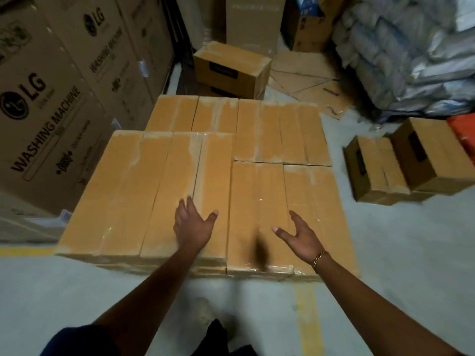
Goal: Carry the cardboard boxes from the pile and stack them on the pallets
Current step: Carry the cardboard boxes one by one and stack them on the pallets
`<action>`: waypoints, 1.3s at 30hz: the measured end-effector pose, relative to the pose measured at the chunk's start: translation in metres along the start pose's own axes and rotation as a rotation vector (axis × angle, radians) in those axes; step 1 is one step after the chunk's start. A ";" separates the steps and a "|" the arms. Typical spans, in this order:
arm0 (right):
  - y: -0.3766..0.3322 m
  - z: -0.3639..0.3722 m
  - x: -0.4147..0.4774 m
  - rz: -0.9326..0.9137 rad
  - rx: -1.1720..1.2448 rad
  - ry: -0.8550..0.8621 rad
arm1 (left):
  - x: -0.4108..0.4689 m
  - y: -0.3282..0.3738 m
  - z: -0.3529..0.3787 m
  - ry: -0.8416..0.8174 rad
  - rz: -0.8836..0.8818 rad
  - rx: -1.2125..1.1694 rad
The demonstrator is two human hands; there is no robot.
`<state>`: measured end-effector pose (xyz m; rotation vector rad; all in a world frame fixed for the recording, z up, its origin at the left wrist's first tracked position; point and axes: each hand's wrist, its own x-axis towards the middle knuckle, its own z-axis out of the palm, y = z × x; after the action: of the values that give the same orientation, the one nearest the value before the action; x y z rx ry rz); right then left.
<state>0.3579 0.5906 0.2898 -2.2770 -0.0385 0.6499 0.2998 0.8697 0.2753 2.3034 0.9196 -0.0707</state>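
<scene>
In front of the person, in the head view, the stacked boxes (270, 134) are lying side by side in a tight block on the grey floor (398, 253), with their tops sealed by glossy tape. What is carrying them underneath is hidden. The boxes at the front left are standing higher than the ones beside them. The left hand (194, 224) is reaching over the near edge of this higher part, palm down, with the fingers straight and spread. It is not possible to tell if they are touching the taped top or only hanging just over it. The right hand (300, 240) is hovering over the lower front box, palm turned to the left, fingers released and spread, holding nothing. A gold bracelet (320, 258) is sitting on its wrist. Between the two hands a dark smear (261, 253) is showing, too blurred to tell what it is.

Behind the block, two more boxes (231, 70) are resting one on the other, well apart from the hands. To the right, a small group of loose boxes (401, 163) is standing on the floor, near the block but not touching it. Big washing machine cartons (38, 111) are forming a wall along the left side. Flattened cardboard (308, 78) is lying on the floor at the back, and bundles wrapped in plastic (411, 47) are piling up in the right corner. A yellow line (308, 317) is running along the floor near the person.
</scene>
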 end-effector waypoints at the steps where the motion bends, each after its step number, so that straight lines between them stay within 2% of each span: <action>1: 0.014 -0.018 -0.013 -0.012 -0.012 0.018 | -0.012 0.018 0.011 -0.022 0.068 0.034; 11: 0.173 -0.198 -0.150 0.077 0.007 0.290 | -0.158 0.205 0.141 -0.298 0.478 0.099; 18: 0.254 -0.273 -0.185 0.165 0.144 0.438 | -0.213 0.315 0.220 -0.450 0.681 0.147; 22: 0.295 -0.307 -0.172 0.217 0.206 0.447 | -0.215 0.362 0.265 -0.505 0.705 0.180; 29: 0.352 -0.387 -0.111 0.315 0.307 0.427 | -0.184 0.444 0.349 -0.595 0.636 0.189; 39: 0.407 -0.507 -0.009 0.342 0.387 0.346 | -0.134 0.570 0.429 -0.657 0.589 0.214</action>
<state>0.5185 -0.0387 0.3142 -1.9974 0.6032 0.3813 0.6374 0.2271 0.2877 2.4025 -0.1068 -0.6494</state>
